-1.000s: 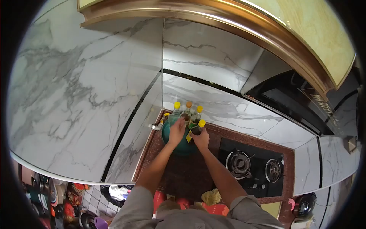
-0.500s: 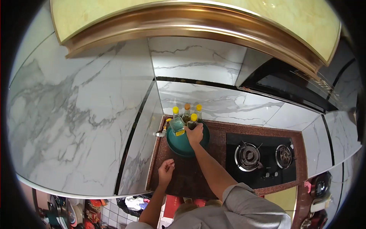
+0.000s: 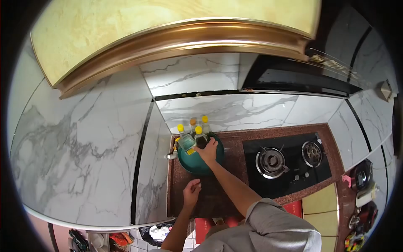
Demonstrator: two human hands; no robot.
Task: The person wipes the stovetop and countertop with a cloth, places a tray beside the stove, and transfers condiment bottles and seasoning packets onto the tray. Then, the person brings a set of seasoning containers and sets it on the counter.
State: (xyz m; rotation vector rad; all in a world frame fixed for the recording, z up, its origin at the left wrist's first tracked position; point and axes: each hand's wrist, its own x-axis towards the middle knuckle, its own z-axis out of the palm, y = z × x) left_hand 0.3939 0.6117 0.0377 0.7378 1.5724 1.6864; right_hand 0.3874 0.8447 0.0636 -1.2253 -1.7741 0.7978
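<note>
My right hand (image 3: 208,153) is at the near side of a yellow-capped bottle with dark contents (image 3: 200,139). Its thumb and fingers are spread around the bottle's lower part. That bottle stands on a round green tray (image 3: 191,164), beside a clear square bottle with a yellow cap (image 3: 186,142). Behind them are a bottle with an orange-brown cap (image 3: 193,122) and another yellow-capped bottle (image 3: 205,124). My left hand (image 3: 192,190) hovers over the dark counter in front of the tray, fingers curled together, with nothing visible in them.
A black gas hob (image 3: 289,164) with two burners is set into the reddish-brown counter (image 3: 226,180) on the right. A tap valve (image 3: 171,155) sticks out of the left wall beside the tray. Overhead are a cabinet with a gold moulding (image 3: 180,42) and a dark range hood (image 3: 294,75).
My right hand's fingers have spread at the dark bottle, which stays in its place among the others. My left hand remains curled near the tray. The camera view has turned somewhat to the right.
</note>
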